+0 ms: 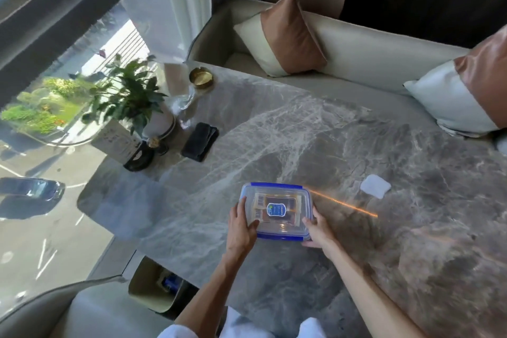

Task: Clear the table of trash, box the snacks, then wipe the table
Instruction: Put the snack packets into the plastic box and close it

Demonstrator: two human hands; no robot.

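Place: a lounge booth, of the café or showroom sort.
Seating, twelve to two o'clock: a cream bench sofa (356,44) with two-tone cushions (285,35).
Table: a broad marble table (356,145), with a brass ashtray (201,77) at eleven o'clock.
Ten o'clock: a potted plant (126,93) and a standing card (118,140).
Nine o'clock: a full-height window (55,22) looked down on a street and a car (30,191).

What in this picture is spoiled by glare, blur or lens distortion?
Head view: daylight from the window pales the table at its left edge; an orange light streak crosses it right of the box; the plant is smeared; the wide lens curves the back of the sofa.
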